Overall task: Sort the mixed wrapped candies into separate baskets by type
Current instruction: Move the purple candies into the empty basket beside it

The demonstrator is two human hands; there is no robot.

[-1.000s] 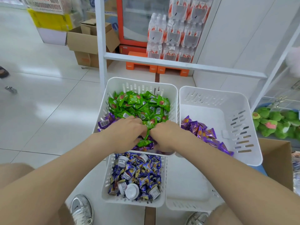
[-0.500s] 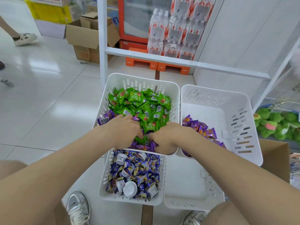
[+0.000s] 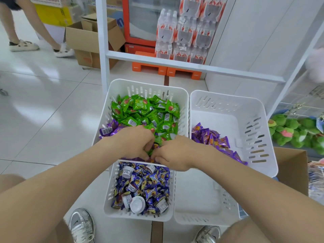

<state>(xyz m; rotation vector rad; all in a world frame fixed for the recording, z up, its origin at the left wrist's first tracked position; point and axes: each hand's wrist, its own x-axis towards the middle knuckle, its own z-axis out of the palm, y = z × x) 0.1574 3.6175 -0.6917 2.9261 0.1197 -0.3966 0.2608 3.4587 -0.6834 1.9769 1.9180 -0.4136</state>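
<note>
The back left white basket (image 3: 149, 85) holds a heap of green wrapped candies (image 3: 145, 111), with purple candies (image 3: 108, 128) along its left and near sides. My left hand (image 3: 135, 142) and my right hand (image 3: 175, 153) meet at that basket's near edge, fingers curled down into the candies and pinching wrappers; what lies under the fingers is hidden. The back right basket (image 3: 228, 95) holds a row of purple candies (image 3: 210, 137). The front left basket (image 3: 140, 217) is full of blue candies (image 3: 145, 183) and small white cups (image 3: 137, 204). The front right basket (image 3: 198, 199) holds nothing.
A white shelf frame (image 3: 103, 50) stands just behind the baskets. A cardboard box (image 3: 294, 169) and green plush toys (image 3: 298, 134) sit at the right. Another person's legs (image 3: 21, 32) cross the floor at the far left, near open cartons (image 3: 91, 41). My shoes (image 3: 81, 225) flank the front baskets.
Both hands have drawn back toward the near edge of the green candy basket and closer together. A person has walked into view at the back left.
</note>
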